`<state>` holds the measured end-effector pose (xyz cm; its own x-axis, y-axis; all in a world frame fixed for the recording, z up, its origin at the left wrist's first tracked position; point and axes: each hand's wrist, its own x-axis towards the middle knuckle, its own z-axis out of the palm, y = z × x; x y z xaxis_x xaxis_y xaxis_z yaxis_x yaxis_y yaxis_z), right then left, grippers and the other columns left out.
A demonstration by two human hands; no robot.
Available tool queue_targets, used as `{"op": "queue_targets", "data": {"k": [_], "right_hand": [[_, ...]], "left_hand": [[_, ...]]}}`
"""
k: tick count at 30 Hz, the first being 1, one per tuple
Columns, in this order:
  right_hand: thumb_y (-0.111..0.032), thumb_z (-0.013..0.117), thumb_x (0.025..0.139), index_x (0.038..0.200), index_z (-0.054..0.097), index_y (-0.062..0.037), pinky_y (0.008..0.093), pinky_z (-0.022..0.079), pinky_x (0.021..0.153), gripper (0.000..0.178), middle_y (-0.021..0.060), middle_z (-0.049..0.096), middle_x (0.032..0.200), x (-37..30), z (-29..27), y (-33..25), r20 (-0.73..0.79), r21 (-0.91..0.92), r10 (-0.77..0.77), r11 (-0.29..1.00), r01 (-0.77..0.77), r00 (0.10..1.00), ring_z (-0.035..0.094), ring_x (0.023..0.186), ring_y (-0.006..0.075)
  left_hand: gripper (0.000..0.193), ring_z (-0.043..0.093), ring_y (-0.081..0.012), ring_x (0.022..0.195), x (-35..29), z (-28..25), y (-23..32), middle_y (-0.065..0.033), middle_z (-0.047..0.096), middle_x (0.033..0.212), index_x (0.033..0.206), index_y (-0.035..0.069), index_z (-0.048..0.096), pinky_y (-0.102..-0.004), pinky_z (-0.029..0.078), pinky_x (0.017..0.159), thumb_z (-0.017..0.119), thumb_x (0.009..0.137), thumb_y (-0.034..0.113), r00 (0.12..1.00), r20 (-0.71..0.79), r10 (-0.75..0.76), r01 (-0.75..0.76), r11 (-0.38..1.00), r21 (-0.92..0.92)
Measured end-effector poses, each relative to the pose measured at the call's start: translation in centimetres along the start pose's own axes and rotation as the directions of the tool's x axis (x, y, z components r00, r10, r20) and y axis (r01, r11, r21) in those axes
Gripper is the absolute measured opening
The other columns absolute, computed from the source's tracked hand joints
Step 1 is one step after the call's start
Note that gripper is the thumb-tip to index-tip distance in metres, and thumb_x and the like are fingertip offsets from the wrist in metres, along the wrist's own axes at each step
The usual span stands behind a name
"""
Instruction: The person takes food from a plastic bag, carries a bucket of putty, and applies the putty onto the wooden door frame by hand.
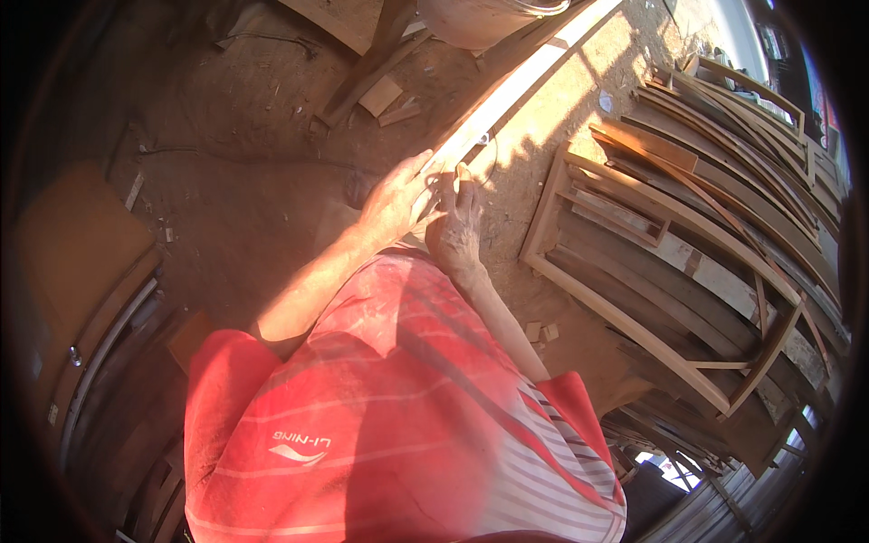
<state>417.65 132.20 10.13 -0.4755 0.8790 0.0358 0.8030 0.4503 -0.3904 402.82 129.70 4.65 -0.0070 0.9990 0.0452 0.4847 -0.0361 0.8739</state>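
Observation:
A long, narrow wooden plank (507, 86), bright with sunlight on its upper face, runs from in front of my body toward the far right. My left hand (396, 201) lies along the left side of its near end, fingers bent around the wood. Close beside it, my right hand (457, 226) is closed at the right side of the same end, with its thumb side pointing along the plank. Both hands nearly touch, and their fingertips partly hide the plank's end. A small shiny piece (482, 139) sits at the plank's right edge, just beyond my right hand; its kind is unclear.
Wooden frames (634, 317) and stacked boards (724, 172) lean at the right. A pale bucket (480, 20) stands at the far side, left of the plank. Wood offcuts (380, 96) lie on the dusty ground. A brown panel (81, 244) is at the left.

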Motion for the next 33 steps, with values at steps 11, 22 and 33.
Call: {"op": "queue_targets", "data": {"k": [11,22,33], "right_hand": [[-0.011,0.066,0.094,0.154,0.041,-0.0006,0.0545,0.042,0.109,0.066,0.0301,0.039,0.157,1.0,1.5,1.6,-0.007,0.087,0.053,0.995,-0.052,0.999,0.046,0.136,0.0447],[-0.006,0.064,0.09,0.158,0.034,-0.0004,0.0534,0.042,0.111,0.075,0.0306,0.041,0.157,0.6,1.2,1.8,0.101,0.103,0.146,0.982,-0.157,0.984,0.049,0.134,0.0457],[-0.002,0.062,0.089,0.162,0.025,0.0006,0.0516,0.042,0.112,0.082,0.0316,0.039,0.158,1.1,2.1,2.9,-0.006,0.172,0.085,0.982,-0.082,0.996,0.049,0.133,0.0469]], "left_hand": [[0.058,0.05,-0.0439,0.138,1.4,-0.7,1.2,-0.0236,0.052,0.151,0.151,0.016,0.053,-0.0497,0.046,0.114,0.065,0.095,0.008,0.999,0.002,0.033,-0.033,0.992,0.12],[0.063,0.047,-0.0429,0.141,1.7,-1.2,1.6,-0.0245,0.047,0.154,0.153,0.015,0.05,-0.0485,0.044,0.116,0.069,0.094,0.011,0.998,0.047,0.032,-0.038,0.989,0.144],[0.07,0.046,-0.0447,0.141,3.8,-1.4,1.7,-0.0255,0.048,0.152,0.156,0.014,0.046,-0.05,0.043,0.115,0.072,0.091,0.015,0.992,0.121,0.042,-0.062,0.984,0.167]]}}
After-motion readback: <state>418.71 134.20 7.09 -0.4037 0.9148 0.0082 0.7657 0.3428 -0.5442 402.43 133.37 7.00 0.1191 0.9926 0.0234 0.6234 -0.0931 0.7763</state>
